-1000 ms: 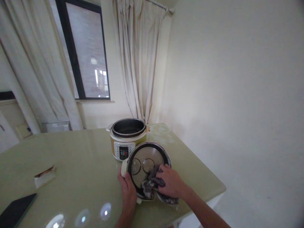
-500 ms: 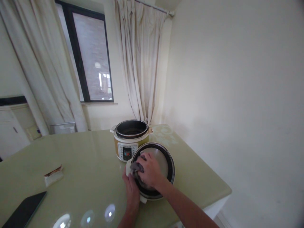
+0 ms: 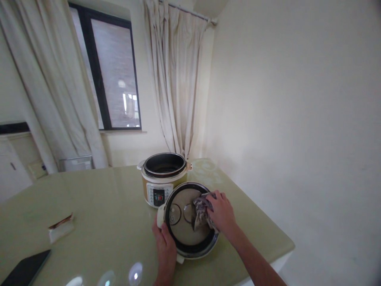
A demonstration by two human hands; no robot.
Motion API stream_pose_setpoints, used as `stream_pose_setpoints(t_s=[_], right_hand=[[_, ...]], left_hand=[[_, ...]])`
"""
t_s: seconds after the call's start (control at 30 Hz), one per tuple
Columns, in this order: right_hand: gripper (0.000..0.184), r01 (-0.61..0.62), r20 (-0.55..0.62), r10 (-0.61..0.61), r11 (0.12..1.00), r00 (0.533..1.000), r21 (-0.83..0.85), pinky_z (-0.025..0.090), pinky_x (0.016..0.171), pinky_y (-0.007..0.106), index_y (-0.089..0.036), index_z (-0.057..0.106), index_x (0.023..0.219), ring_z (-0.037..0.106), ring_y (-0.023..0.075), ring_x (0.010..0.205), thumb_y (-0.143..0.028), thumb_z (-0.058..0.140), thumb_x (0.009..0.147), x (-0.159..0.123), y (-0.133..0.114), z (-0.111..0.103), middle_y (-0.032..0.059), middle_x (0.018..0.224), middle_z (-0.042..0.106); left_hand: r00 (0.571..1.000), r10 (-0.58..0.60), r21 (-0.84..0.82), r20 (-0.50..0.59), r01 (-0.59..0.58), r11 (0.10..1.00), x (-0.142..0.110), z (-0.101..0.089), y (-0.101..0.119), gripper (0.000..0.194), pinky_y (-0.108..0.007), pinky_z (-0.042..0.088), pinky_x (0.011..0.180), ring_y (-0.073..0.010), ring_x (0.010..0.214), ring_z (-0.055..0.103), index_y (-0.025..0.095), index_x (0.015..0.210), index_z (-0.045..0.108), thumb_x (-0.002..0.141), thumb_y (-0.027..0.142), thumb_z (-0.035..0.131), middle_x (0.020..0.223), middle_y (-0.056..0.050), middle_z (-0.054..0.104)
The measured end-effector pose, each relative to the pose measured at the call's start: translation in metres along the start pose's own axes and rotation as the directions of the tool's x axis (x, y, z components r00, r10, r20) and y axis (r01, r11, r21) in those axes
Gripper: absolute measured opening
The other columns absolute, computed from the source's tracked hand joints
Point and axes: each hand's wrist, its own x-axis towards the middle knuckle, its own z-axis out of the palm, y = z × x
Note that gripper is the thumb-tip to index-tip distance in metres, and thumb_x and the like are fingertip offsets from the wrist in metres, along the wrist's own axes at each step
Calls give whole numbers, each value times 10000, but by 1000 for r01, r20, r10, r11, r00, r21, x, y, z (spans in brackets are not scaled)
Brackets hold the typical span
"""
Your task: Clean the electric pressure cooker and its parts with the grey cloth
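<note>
A round cooker lid [image 3: 184,234] lies upside down on the green table [image 3: 104,214], its metal inner plate facing up. My left hand [image 3: 165,248] is closed on the lid's left rim near a white handle. My right hand [image 3: 220,213] is closed on a dark patterned cloth [image 3: 201,211], pressing it on the right part of the inner plate. Just behind the lid stands an open electric pressure cooker [image 3: 162,178] with a dark inner pot and a button panel on its front.
A small white packet [image 3: 60,228] lies on the table's left part. A black flat tablet-like thing [image 3: 25,271] sits at the bottom left. The table's right edge [image 3: 268,222] runs close to the wall. Curtains and a window stand behind.
My right hand has swept the cloth from the lid's lower right to its left, then back to its right side. My left hand stays on the lid's rim.
</note>
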Motion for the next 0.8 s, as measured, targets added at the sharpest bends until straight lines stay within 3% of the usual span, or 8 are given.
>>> stream_pose_setpoints(t_s=[0.13, 0.23, 0.33, 0.43, 0.6, 0.67, 0.7, 0.8], right_hand=[[285, 79, 196, -122, 974, 973, 212, 465, 1027, 380, -299, 760, 1152, 570, 281, 1220, -290, 720, 871, -45, 5, 15, 76, 1275, 646], [293, 165, 213, -258, 912, 942, 375, 464, 1039, 350, -288, 760, 1137, 594, 250, 1181, -327, 755, 846, -55, -18, 30, 55, 1218, 648], [326, 224, 104, -299, 867, 949, 445, 459, 1059, 347, -275, 746, 1170, 582, 248, 1196, -328, 761, 849, -39, -54, 42, 63, 1234, 628], [472, 219, -90, -200, 874, 976, 434, 424, 1124, 386, -290, 674, 1344, 534, 274, 1280, -318, 745, 878, -13, -80, 41, 85, 1345, 598], [977, 225, -282, -130, 915, 951, 334, 342, 1200, 549, -276, 448, 1604, 435, 397, 1433, -606, 836, 770, -2, -57, 29, 159, 1565, 481], [965, 261, -335, -143, 904, 931, 339, 337, 1203, 569, -291, 453, 1604, 433, 398, 1452, -690, 788, 792, -12, -29, 34, 151, 1582, 484], [913, 243, -374, -97, 898, 923, 367, 334, 1208, 568, -283, 462, 1598, 434, 386, 1462, -698, 744, 835, -18, -14, 40, 149, 1582, 492], [825, 64, -418, 226, 816, 880, 575, 358, 1202, 574, -191, 525, 1546, 471, 379, 1450, -695, 649, 904, -35, 19, 70, 187, 1531, 555]], left_hand=[[1000, -20, 4, -4, 20, 1000, 1, -1, 2, 824, -459, 421, 1197, -333, 1420, 527, 132, 1583, 393, 1015, 724, 335, 1566, -234, 509], [999, -38, 2, 17, 38, 999, 1, -2, 2, 785, -462, 429, 1190, -325, 1412, 538, 145, 1601, 375, 1032, 684, 337, 1591, -230, 488], [1000, -20, 10, 21, 20, 1000, 2, -4, 4, 787, -475, 423, 1194, -336, 1431, 521, 120, 1592, 387, 1033, 672, 337, 1585, -247, 488], [999, 11, 22, 34, -12, 1000, 4, -5, 5, 775, -464, 424, 1199, -330, 1434, 524, 109, 1573, 407, 1038, 664, 323, 1555, -247, 518], [983, 183, 219, -13, -176, 960, 4, -12, 0, 650, -558, 390, 1226, -354, 1502, 455, 135, 1609, 358, 1084, 513, 296, 1588, -225, 495], [915, 401, 367, -35, -362, 857, 0, -15, 3, 621, -649, 347, 1224, -380, 1535, 402, 168, 1662, 269, 1091, 409, 310, 1629, -216, 454], [844, 535, 411, 32, -499, 763, -4, -15, 7, 627, -659, 327, 1228, -379, 1541, 393, 194, 1681, 235, 1086, 371, 325, 1638, -202, 452], [497, 698, 315, 516, -867, 386, -16, -6, 28, 725, -587, 264, 1277, -351, 1561, 371, 297, 1701, 234, 1034, 437, 482, 1684, -127, 431]])
